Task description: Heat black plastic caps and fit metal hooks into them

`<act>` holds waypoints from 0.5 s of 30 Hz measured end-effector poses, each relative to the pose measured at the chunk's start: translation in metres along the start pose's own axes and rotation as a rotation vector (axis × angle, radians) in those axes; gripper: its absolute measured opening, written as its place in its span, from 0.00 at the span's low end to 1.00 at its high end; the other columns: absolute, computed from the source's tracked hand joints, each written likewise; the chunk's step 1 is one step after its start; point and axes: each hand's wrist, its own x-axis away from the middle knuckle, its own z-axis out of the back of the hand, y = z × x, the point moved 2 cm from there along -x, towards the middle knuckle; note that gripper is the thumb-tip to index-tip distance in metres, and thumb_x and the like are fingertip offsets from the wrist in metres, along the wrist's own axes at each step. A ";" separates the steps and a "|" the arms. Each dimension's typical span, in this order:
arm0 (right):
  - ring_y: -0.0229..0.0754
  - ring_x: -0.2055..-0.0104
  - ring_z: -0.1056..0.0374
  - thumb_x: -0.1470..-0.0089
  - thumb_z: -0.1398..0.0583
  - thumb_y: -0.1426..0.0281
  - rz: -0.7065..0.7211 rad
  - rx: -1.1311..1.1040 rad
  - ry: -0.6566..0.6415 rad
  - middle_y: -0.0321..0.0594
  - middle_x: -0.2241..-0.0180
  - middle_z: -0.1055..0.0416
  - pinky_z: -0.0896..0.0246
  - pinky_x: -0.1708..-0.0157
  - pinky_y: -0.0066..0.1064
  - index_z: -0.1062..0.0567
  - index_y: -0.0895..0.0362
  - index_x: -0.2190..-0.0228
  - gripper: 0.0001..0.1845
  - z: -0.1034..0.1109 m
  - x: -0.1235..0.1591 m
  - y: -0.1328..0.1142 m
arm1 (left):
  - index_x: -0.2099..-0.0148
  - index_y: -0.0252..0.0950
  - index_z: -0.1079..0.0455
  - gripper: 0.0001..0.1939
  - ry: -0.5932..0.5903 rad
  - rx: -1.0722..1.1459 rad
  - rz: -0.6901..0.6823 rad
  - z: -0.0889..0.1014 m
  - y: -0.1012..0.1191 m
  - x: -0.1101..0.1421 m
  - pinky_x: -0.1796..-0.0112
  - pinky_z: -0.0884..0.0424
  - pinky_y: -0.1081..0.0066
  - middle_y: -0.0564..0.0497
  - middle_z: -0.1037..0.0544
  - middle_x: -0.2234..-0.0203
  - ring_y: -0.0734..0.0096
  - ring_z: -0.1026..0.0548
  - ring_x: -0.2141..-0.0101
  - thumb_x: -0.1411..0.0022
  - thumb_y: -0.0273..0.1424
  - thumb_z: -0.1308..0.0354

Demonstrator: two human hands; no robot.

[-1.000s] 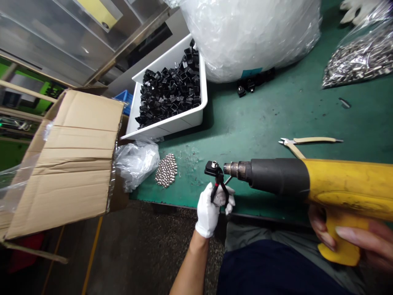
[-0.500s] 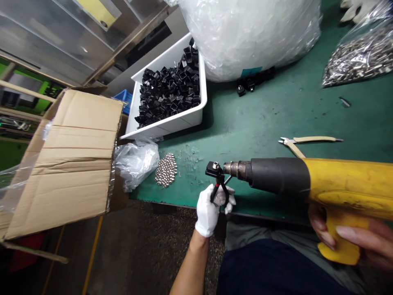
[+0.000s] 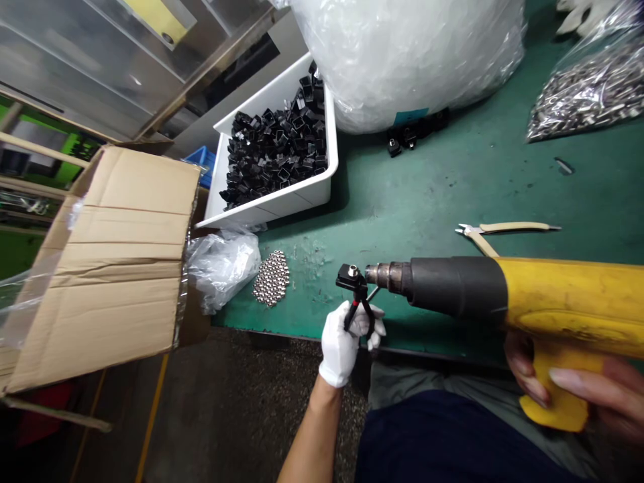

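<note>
My left hand, in a white glove, is closed round the dark handles of a pair of pliers. At the pliers' jaws is a small black plastic part, with a silver metal fitting on its top. A thin metal rod also shows by the gloved fingers; what it belongs to is hidden. My bare right hand grips a yellow heat gun by its handle. The gun's metal nozzle points left, its tip close beside the fitting. Whether they touch I cannot tell.
Silver fittings lie in a patch near a crumpled plastic bag. Behind stand a white bin of black parts and a large clear bag. Cream-handled nippers lie beyond the heat gun. A cardboard box stands left.
</note>
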 end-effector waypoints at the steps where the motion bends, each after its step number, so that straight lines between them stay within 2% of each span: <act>1: 0.49 0.76 0.34 0.44 0.41 0.59 0.008 0.000 0.000 0.48 0.71 0.29 0.34 0.79 0.39 0.24 0.55 0.59 0.16 0.000 0.000 0.000 | 0.63 0.26 0.22 0.31 -0.002 0.000 0.004 0.000 0.000 0.000 0.82 0.39 0.72 0.42 0.23 0.80 0.70 0.30 0.83 0.29 0.43 0.60; 5: 0.49 0.76 0.34 0.42 0.42 0.58 0.022 0.031 -0.050 0.48 0.68 0.28 0.33 0.78 0.39 0.24 0.52 0.57 0.16 0.003 -0.001 -0.002 | 0.63 0.25 0.22 0.31 -0.006 -0.001 0.006 0.002 -0.002 0.000 0.82 0.38 0.72 0.42 0.23 0.80 0.70 0.29 0.83 0.29 0.43 0.59; 10: 0.51 0.74 0.32 0.41 0.43 0.57 -0.024 0.072 -0.208 0.48 0.65 0.27 0.32 0.77 0.41 0.26 0.48 0.54 0.15 0.009 -0.003 -0.004 | 0.64 0.25 0.22 0.31 -0.031 0.038 0.022 0.003 0.001 -0.002 0.83 0.38 0.72 0.42 0.22 0.80 0.69 0.30 0.84 0.30 0.45 0.57; 13: 0.51 0.75 0.33 0.41 0.43 0.57 -0.012 0.047 -0.138 0.48 0.66 0.28 0.33 0.77 0.42 0.26 0.49 0.54 0.16 0.011 -0.005 -0.003 | 0.65 0.25 0.23 0.30 -0.086 0.077 0.089 0.006 0.002 -0.003 0.85 0.40 0.72 0.41 0.23 0.82 0.69 0.30 0.85 0.33 0.46 0.55; 15: 0.51 0.76 0.33 0.43 0.41 0.56 -0.020 0.053 -0.149 0.50 0.68 0.28 0.33 0.78 0.43 0.24 0.51 0.57 0.17 0.011 -0.006 0.000 | 0.66 0.24 0.23 0.33 -0.167 0.125 0.161 0.009 -0.001 -0.003 0.86 0.42 0.73 0.41 0.24 0.84 0.68 0.31 0.87 0.34 0.49 0.56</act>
